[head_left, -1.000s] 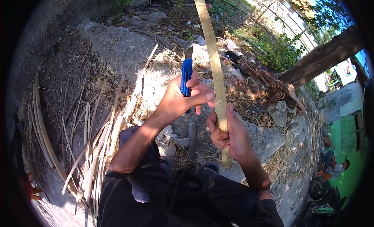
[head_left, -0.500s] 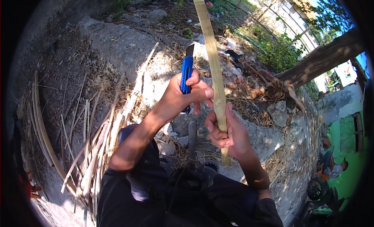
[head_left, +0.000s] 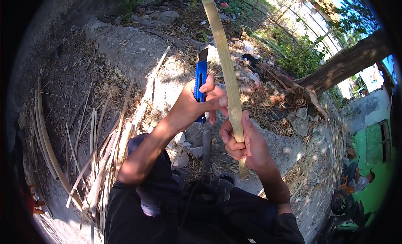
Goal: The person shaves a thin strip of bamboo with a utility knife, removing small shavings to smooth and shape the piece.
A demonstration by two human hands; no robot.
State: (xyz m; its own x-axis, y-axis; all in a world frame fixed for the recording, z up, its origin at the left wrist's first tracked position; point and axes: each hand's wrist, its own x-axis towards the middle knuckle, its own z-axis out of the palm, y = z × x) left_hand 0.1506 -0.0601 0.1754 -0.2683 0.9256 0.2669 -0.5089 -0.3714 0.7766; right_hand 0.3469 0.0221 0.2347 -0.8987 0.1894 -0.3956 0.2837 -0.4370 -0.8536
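My left hand (head_left: 197,103) closed round a blue knife (head_left: 200,86), blade up, thumb touching the bamboo strip (head_left: 224,59), my right hand (head_left: 243,141) gripping that strip near its lower end, 1 heap of split strips (head_left: 104,151) on the ground at left

No packages, labels, signs or screens show anywhere around the concrete slab (head_left: 138,55); only loose scraps of litter lie beyond it, too small to identify.

At frame centre, the left hand (head_left: 197,105) gripped a blue utility knife (head_left: 200,85) beside the bamboo strip (head_left: 224,59) that the right hand (head_left: 245,145) clasped.
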